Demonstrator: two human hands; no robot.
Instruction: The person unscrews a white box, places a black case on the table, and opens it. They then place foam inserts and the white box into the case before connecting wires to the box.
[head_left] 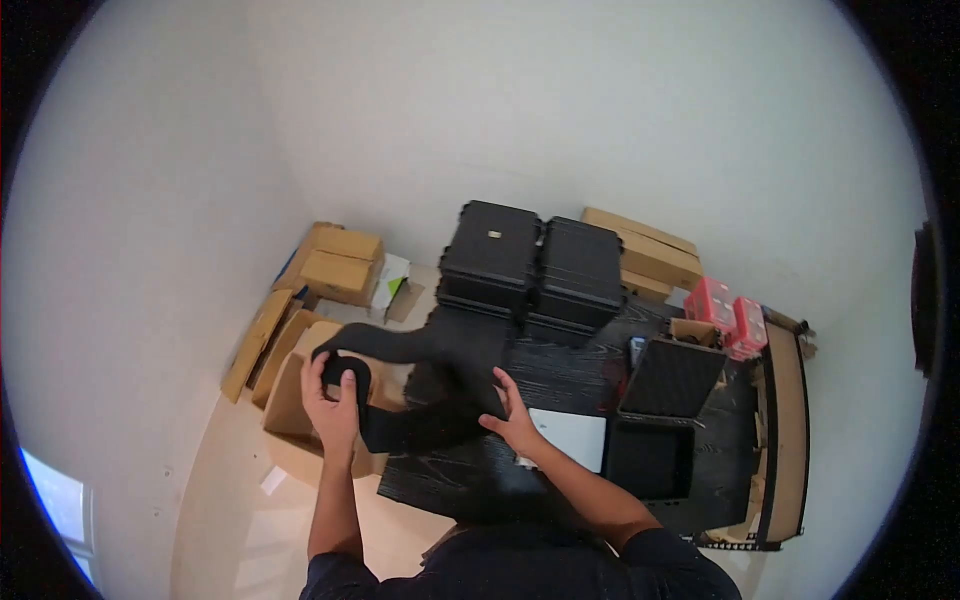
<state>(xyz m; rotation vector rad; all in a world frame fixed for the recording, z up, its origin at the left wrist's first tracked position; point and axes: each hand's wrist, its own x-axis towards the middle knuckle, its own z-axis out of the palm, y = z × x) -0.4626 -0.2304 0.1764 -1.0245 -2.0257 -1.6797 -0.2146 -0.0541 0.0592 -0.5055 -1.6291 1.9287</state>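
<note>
A black, flexible foam-like piece stretches between my two hands, with a curled or ring-shaped end at the left. My left hand grips that curled end above an open cardboard box. At the other side my right hand holds the piece's right edge, thumb and fingers around it. Just right of my right hand a white flat item lies on the black wood-grain table.
Two large black hard cases stand at the table's back. An open black case is at the right, near pink-red boxes. Cardboard boxes stand left, and long cartons behind.
</note>
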